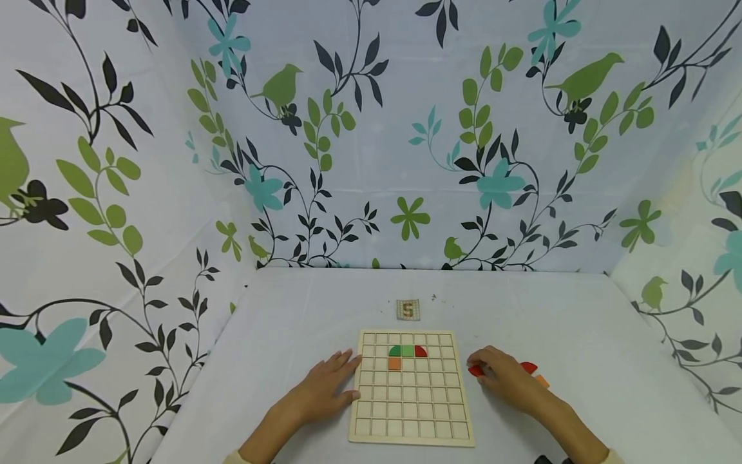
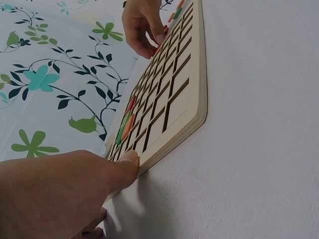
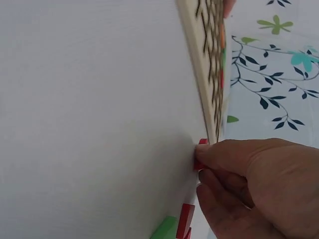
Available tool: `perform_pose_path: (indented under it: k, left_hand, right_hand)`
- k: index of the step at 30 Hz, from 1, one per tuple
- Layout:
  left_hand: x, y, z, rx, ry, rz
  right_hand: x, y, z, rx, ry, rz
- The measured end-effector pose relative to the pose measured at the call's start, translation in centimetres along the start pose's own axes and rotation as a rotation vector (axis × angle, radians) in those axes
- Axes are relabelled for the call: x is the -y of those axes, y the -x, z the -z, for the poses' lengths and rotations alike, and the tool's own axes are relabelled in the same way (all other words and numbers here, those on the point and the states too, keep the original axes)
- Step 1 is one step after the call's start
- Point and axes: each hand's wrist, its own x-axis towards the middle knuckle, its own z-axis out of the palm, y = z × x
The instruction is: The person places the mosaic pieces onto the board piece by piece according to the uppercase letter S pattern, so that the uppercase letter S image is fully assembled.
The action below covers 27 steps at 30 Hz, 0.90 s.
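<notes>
A square wooden grid board [image 1: 417,428] lies flat on the white table. In its upper rows sit a dark green quarter-round piece [image 1: 395,351], a light green square [image 1: 408,350], a red quarter-round [image 1: 420,351] and, one row lower, an orange square [image 1: 395,364]. My left hand [image 1: 326,391] rests at the board's left edge with fingers spread, its thumb touching the rim in the left wrist view. Just right of the board, my right hand [image 1: 510,380] pinches a red quarter-round piece [image 3: 201,155] between thumb and fingers, close to the tabletop.
More loose pieces lie beside my right hand: a red one [image 1: 528,367], an orange one [image 1: 542,381] and a green one [image 3: 164,228]. A small tile marked like a 5 or S [image 1: 408,310] lies beyond the board. Patterned cloth [image 1: 371,142] hangs behind the table.
</notes>
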Motion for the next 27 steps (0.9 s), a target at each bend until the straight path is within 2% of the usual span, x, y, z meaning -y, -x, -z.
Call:
perform_pose_path:
  k: [5, 10, 17, 22, 27]
  left_hand:
    - [0.0, 0.0, 0.1, -0.005, -0.001, 0.001]
    - [0.3, -0.1, -0.1, -0.01, -0.002, -0.007]
    - [0.5, -0.3, -0.1, -0.016, -0.025, 0.001]
    - [0.2, -0.2, 0.2, -0.006, -0.007, -0.005]
    - [-0.1, 0.1, 0.3, 0.013, 0.006, -0.003]
  right_hand:
    - [-0.4, -0.2, -0.4, -0.023, -0.016, 0.008]
    - [-0.4, -0.5, -1.0, -0.066, 0.015, -0.05]
    - [0.6, -1.5, -1.4, -0.121, 0.059, -0.08]
    - [1.3, -2.6, -1.2, -0.179, 0.106, -0.108]
    - [2.9, -3.6, -1.3, -0.189, 0.057, -0.116]
